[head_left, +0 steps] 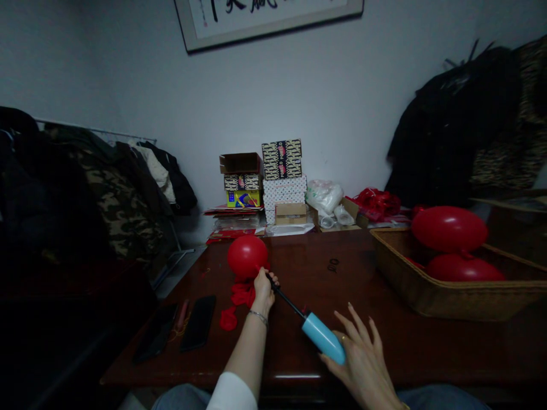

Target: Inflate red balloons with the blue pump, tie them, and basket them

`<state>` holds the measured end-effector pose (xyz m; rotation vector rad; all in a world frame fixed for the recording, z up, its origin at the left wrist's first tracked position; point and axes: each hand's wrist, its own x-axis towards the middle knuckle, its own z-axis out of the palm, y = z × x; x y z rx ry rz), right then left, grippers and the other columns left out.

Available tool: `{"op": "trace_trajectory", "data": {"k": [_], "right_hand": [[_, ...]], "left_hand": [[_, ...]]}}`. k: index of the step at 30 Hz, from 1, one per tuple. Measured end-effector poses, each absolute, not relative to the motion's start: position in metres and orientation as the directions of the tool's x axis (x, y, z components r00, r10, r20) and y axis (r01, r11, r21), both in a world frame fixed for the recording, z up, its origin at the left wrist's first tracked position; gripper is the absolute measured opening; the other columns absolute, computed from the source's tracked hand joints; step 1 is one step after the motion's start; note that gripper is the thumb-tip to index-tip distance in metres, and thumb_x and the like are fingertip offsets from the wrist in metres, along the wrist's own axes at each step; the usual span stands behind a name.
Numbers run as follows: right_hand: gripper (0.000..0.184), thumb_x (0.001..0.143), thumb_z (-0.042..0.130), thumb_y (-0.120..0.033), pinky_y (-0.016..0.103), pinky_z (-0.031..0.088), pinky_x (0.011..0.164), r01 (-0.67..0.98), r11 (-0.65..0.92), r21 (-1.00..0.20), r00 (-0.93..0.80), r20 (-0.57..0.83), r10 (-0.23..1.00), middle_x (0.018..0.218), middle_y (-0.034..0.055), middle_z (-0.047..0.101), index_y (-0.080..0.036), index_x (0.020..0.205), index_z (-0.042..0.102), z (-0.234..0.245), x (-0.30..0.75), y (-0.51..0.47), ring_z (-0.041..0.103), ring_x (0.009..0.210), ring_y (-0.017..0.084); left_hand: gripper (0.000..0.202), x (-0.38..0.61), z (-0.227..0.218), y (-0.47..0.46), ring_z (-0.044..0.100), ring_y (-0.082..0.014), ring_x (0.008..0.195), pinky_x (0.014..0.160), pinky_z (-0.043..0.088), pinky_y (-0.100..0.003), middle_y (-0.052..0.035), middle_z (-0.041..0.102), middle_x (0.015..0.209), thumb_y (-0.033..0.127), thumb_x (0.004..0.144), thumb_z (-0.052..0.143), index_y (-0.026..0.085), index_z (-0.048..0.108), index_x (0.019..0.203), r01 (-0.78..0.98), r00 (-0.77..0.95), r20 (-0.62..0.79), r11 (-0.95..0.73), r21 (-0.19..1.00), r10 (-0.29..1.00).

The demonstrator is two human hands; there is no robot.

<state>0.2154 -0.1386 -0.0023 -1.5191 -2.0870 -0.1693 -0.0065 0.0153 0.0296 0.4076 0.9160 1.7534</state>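
My left hand (265, 287) is closed at the neck of a round, inflated red balloon (248, 256) and the black end of a balloon pump. From there the thin black rod runs down to the pump's light blue barrel (323, 337). My right hand (361, 356) is open, its fingers stretched and spread beside the barrel's near end; the thumb and palm lie close to that end, and whether they touch it is unclear. Several flat red balloons (228, 319) lie on the table beneath and left of my left wrist.
On the brown table (307, 267) are two dark phones (199, 323), a small black item (333, 265) and, at right, a wicker basket (461, 302) holding inflated red balloons (448, 228). Stacked boxes (282, 159) and plastic bags (325, 196) stand along the back. Clothes hang on both sides.
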Motion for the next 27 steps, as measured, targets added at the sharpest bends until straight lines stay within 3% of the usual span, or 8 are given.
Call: {"op": "trace_trajectory", "data": {"k": [27], "right_hand": [[0.037,0.072,0.057,-0.051,0.053,0.005,0.11,0.909,0.307,-0.281,-0.166,0.432,0.887,0.131,0.0075,0.052,-0.022,0.093,0.069,0.017,0.168,-0.112,0.023,0.135,0.031]], "left_hand": [[0.027,0.017,0.016,-0.006,0.037,-0.0067,0.038,0.039,0.028,-0.018,0.0068,0.038,0.05,0.04,0.081,0.055,0.02,0.039,0.072,-0.666,-0.34,-0.194,-0.091,0.741,0.92]]}}
